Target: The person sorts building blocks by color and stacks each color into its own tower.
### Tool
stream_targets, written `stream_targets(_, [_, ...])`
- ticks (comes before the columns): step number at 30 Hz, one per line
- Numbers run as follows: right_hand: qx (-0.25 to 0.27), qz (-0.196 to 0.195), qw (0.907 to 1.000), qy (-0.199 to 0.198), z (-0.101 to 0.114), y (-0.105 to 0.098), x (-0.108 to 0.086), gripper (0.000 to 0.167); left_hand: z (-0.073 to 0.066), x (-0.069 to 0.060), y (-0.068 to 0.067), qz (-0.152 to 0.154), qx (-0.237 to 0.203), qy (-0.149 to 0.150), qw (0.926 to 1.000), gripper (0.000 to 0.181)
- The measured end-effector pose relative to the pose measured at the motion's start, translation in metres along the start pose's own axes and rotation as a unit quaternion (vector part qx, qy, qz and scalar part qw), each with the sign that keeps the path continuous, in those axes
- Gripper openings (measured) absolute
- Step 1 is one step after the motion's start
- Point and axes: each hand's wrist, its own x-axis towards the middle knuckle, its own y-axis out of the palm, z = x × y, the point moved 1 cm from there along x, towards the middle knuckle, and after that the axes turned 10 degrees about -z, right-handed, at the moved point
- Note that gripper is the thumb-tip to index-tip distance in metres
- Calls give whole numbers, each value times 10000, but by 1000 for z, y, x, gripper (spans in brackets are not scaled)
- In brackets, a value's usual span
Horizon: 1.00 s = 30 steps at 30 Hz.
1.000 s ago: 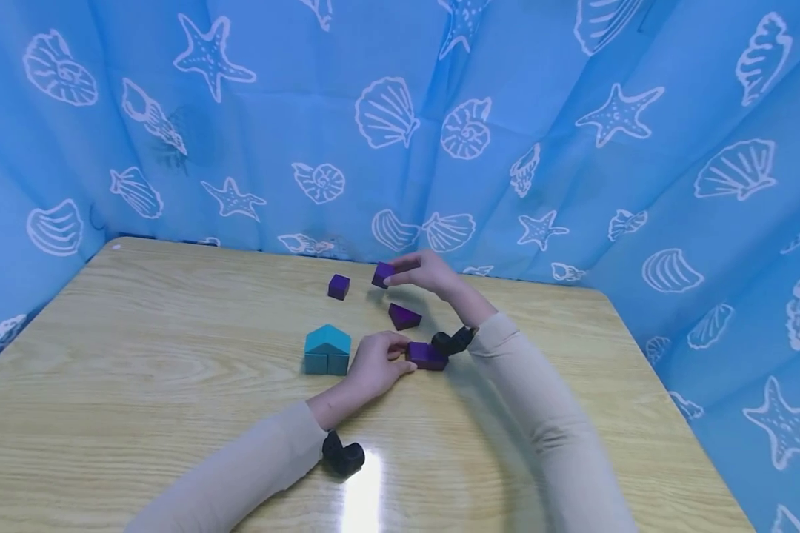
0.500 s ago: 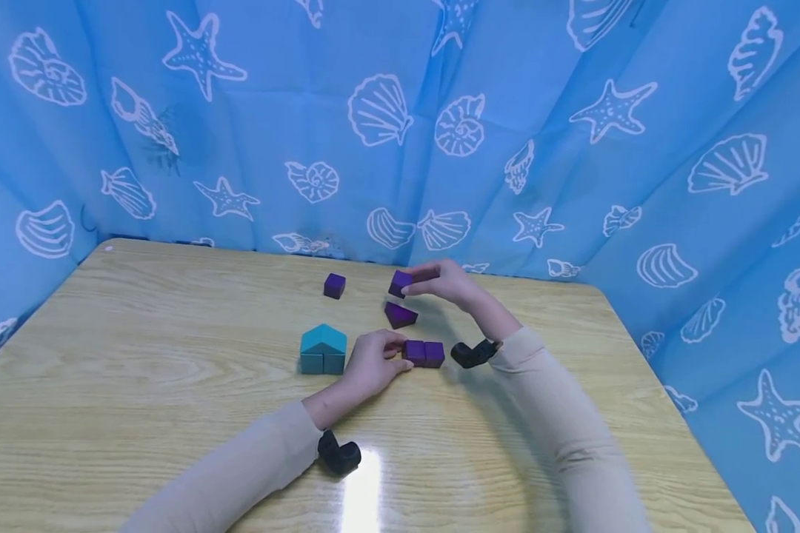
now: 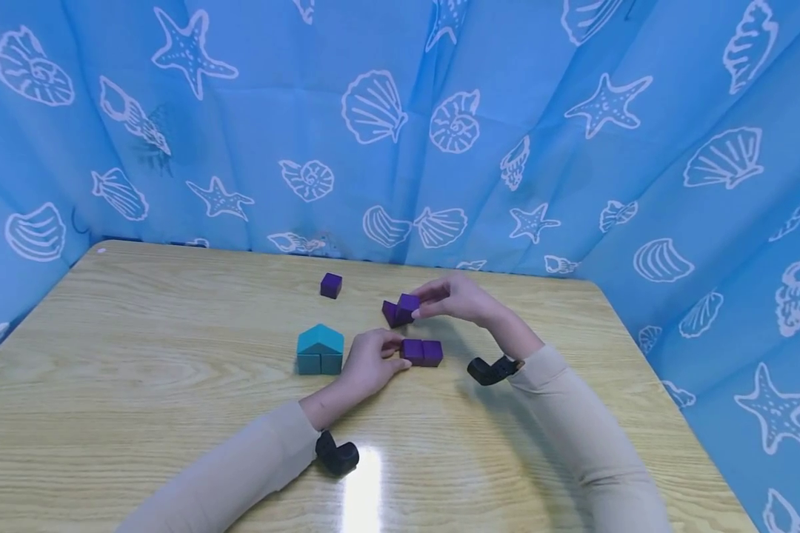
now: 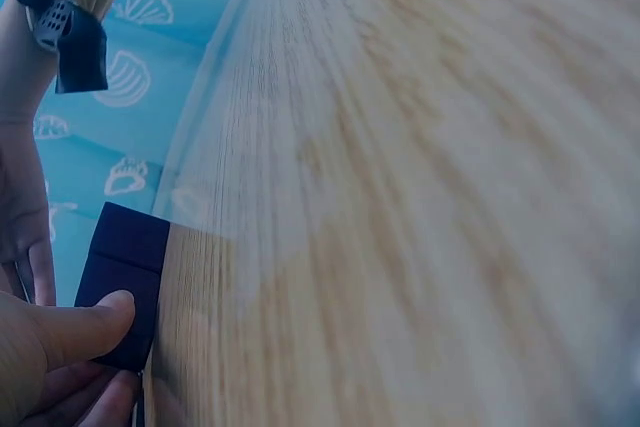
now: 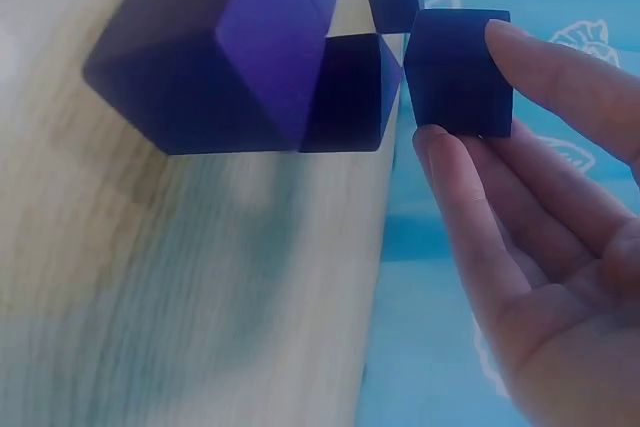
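Two purple cubes [image 3: 421, 352] stand side by side on the table, and my left hand [image 3: 370, 364] pinches the left one between thumb and fingers. In the left wrist view the thumb of my left hand [image 4: 60, 357] lies on the nearer dark block [image 4: 122, 292]. My right hand [image 3: 458, 300] holds another purple cube [image 3: 408, 306] above the table, in front of a purple triangular block [image 3: 389, 312] that it partly hides. The right wrist view shows this held cube [image 5: 460, 72] between thumb and fingertips of my right hand [image 5: 570, 217].
A teal house shape [image 3: 320, 349], a roof block on two smaller blocks, stands left of my left hand. A lone purple cube [image 3: 331, 285] lies farther back on the wooden table [image 3: 173, 311]. Behind the table hangs a blue curtain [image 3: 293, 111] with shells and starfish.
My right hand has carried its cube to the right and nearer, from behind the triangular block to over it. My left hand keeps its grip beside the paired cubes. The view has shifted slightly.
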Motion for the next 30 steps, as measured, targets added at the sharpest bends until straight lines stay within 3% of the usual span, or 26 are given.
stream_targets(14, [118, 530, 9983, -232, -2, 5, -20, 45, 1, -5, -4, -85, -110, 2, 9999, 35])
stream_targets(19, [121, 698, 9974, -149, -4, 4, -26, 42, 0, -3, -2, -87, -113, 81, 9999, 36])
stream_targets(30, [112, 796, 9966, -188, -4, 3, -36, 42, -1, -2, 0, -72, -55, 79, 9999, 37])
